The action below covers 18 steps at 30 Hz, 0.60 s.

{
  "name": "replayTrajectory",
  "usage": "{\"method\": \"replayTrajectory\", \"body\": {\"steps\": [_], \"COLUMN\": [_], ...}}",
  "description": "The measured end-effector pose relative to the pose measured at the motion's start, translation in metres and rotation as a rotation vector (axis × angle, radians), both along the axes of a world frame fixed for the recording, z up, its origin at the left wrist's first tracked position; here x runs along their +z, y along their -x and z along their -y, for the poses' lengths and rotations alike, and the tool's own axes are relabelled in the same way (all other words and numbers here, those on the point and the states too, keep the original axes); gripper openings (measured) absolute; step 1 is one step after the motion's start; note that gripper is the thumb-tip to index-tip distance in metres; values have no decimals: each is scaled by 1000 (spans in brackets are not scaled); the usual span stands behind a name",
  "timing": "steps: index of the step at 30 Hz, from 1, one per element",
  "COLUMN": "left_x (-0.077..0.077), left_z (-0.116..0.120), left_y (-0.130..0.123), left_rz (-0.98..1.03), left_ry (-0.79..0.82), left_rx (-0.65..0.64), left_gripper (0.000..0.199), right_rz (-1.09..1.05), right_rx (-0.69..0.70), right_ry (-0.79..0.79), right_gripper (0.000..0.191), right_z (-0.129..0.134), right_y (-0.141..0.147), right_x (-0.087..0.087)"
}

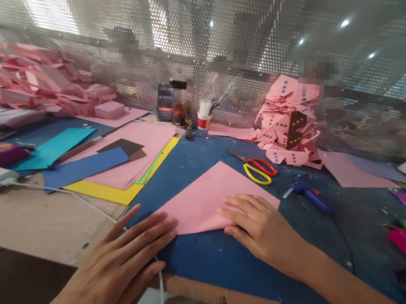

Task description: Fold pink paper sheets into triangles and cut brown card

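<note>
A sheet of pink paper (206,199) lies on the blue table mat (194,259), turned so that one corner points away from me. My left hand (135,245) is open, its fingers spread and their tips on the sheet's left corner. Flat on the right part of the paper rests my right hand (257,224), also open, with its fingertips near the middle. Beyond the sheet are scissors (258,170) with one red and one yellow handle loop. To the right lies a blue glue gun (308,193).
Stacked pink, green and yellow sheets (132,160) lie left, under a blue strip (89,166). Pink folded pieces heap at far left (53,84); dotted pink pieces (285,125) pile back right. A white cable (76,197) passes under my left hand. A perforated metal screen (233,32) stands behind.
</note>
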<state>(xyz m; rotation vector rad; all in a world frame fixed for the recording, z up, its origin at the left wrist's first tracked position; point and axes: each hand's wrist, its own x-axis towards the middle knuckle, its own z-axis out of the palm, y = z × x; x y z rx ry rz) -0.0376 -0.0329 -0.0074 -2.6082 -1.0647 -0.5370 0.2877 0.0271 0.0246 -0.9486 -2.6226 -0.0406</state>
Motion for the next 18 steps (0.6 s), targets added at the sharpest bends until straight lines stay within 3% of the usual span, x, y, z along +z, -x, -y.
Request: {"method": "replayTrajectory", "body": {"steps": [8, 18], "left_x": [-9, -21], "left_z": [-3, -5], "left_y": [2, 9], "left_rz": [32, -8], "left_ry": [-30, -63], "left_rx": [-3, -6], "left_gripper": [52, 58], "right_rz": [69, 78], "right_rx": [69, 71], "right_ry": [-67, 59], "right_gripper": [42, 40], "right_z": [15, 14], "right_y": [18, 25], "right_x": [13, 2]}}
